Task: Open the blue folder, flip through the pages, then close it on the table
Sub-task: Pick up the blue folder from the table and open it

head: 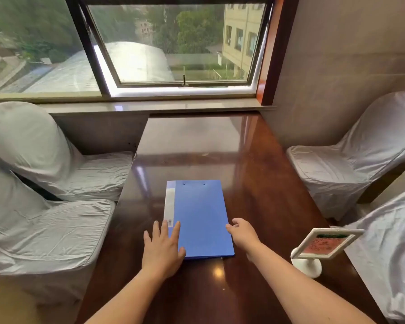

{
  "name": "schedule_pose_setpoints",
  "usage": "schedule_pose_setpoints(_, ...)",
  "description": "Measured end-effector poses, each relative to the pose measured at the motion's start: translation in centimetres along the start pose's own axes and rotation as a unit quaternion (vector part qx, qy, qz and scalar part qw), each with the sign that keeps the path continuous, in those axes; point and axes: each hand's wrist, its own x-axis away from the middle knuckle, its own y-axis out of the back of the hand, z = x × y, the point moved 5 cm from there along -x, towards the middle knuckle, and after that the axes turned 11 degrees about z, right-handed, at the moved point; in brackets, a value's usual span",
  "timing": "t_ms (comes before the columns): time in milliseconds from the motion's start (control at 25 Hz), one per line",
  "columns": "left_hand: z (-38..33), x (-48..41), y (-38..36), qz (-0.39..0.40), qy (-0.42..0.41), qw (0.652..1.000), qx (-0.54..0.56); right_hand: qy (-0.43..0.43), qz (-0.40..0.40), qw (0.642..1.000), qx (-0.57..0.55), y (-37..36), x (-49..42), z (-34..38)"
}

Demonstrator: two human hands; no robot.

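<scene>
The blue folder (200,218) lies shut and flat on the dark, glossy wooden table (255,164), roughly midway between the table's left and right edges and toward its near end. Its spine, with a pale label strip and a small barcode sticker, runs along its left side; two small rivets show near its far edge.

The left hand (163,247) lies palm down with fingers spread, covering the folder's near-left corner; the fingertips reach the lower end of the spine label and the thumb lies on the blue cover. It presses or rests flat and grips nothing. The right hand (242,232) sits at the folder's right edge, fingers loosely curled and the thumb touching that edge near its near end; whether the fingers have caught the cover's edge cannot be told. Both bare forearms reach in from the near edge of the table.

Near the table's right edge, just right of the right forearm, stands a small white table sign (323,245) on a round foot, its tilted panel showing a reddish card. Chairs in pale grey covers (56,169) flank the table, two on the left and two on the right. Past the table's far end a window (173,43) looks out on roofs, trees and a building.
</scene>
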Motion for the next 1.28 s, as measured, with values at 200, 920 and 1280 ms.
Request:
schedule_pose_setpoints(200, 0.1, -1.1, -3.0, 0.058, -0.002, 0.998, 0.021, -0.064, 0.022, 0.997, -0.045, -1.4, -1.2, -2.6)
schedule_pose_setpoints(920, 1.3, -2.9, -3.5, 0.023, 0.135, 0.942, 0.308, -0.109, -0.031, 0.986, -0.119, -2.0, -3.2, -4.7)
schedule_pose_setpoints(1280, 0.3, -2.8, -4.0, 0.038, 0.114, 0.914, 0.388, -0.078, 0.075, 0.961, -0.253, -1.1, -2.3, -4.3)
